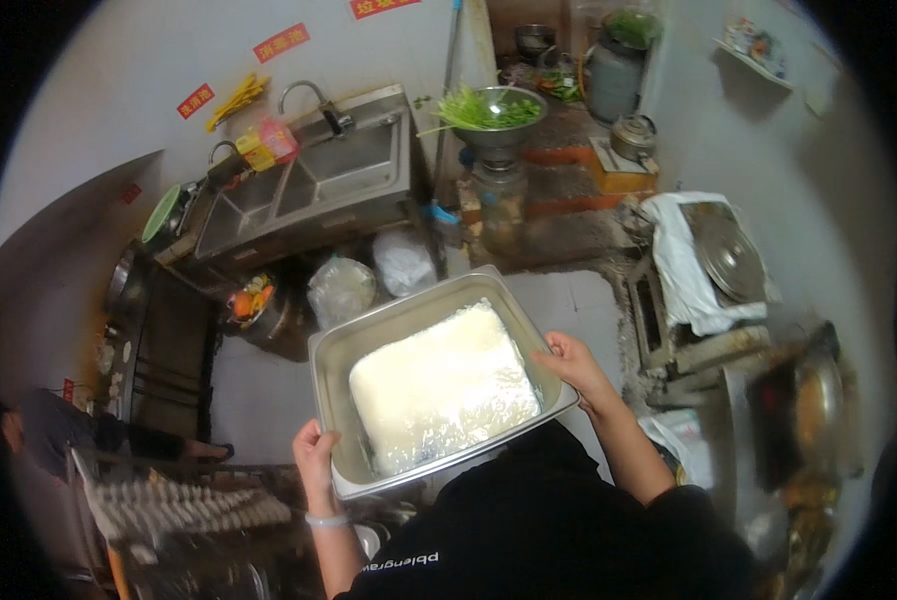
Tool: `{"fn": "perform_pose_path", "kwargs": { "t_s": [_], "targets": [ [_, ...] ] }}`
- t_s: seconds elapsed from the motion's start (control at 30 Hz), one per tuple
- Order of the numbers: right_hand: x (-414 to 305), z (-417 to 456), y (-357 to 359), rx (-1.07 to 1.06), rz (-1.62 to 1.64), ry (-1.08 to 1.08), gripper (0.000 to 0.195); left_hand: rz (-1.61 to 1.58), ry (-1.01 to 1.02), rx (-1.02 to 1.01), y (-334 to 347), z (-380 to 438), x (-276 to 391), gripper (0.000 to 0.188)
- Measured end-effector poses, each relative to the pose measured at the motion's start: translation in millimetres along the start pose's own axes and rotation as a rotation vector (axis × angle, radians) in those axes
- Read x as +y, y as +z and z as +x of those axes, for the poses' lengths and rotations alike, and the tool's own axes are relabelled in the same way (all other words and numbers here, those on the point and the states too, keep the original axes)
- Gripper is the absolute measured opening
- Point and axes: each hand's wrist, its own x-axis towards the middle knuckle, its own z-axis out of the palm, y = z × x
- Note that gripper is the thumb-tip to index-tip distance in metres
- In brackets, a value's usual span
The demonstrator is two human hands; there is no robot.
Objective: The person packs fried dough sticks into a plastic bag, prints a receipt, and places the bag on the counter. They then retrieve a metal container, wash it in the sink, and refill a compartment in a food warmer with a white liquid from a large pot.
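Observation:
A deep rectangular stainless steel pan (411,309) is held in front of my body by both hands. My left hand (317,454), with a pale bangle at the wrist, grips the pan's rim near its lower left corner, thumb over the edge. At the right side, my right hand (572,367) is closed on the rim, its thumb inside. The pan holds a wet, glossy white block (441,382), perhaps tofu; it covers much of the bottom. The fingers under the rim are partly hidden.
A steel double sink (343,176) stands at the upper left. Behind the pan are tied plastic bags (341,291) and a colander of cut greens (497,112). At right are a lidded pot (730,255) and a wok (820,405). Another person (65,435) is at the far left, near a rack.

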Motion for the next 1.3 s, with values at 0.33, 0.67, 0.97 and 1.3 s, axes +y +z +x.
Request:
{"fn": "perform_pose_path", "kwargs": {
  "t_s": [0.33,0.67,0.97,1.3],
  "targets": [
    [-1,333,82,-0.244,-0.282,0.046,0.015,0.067,0.014,0.273,-33,222,22,0.016],
    [-1,572,180,-0.357,-0.239,0.153,0.02,0.071,-0.014,0.379,-70,452,78,0.016],
    [46,723,239,-0.258,-0.648,0.132,0.028,0.019,-0.071,0.309,-96,653,117,0.015],
    [67,836,283,-0.31,-0.769,0.207,0.034,0.259,-0.147,0.337,-83,809,146,0.011]
  ]
}}
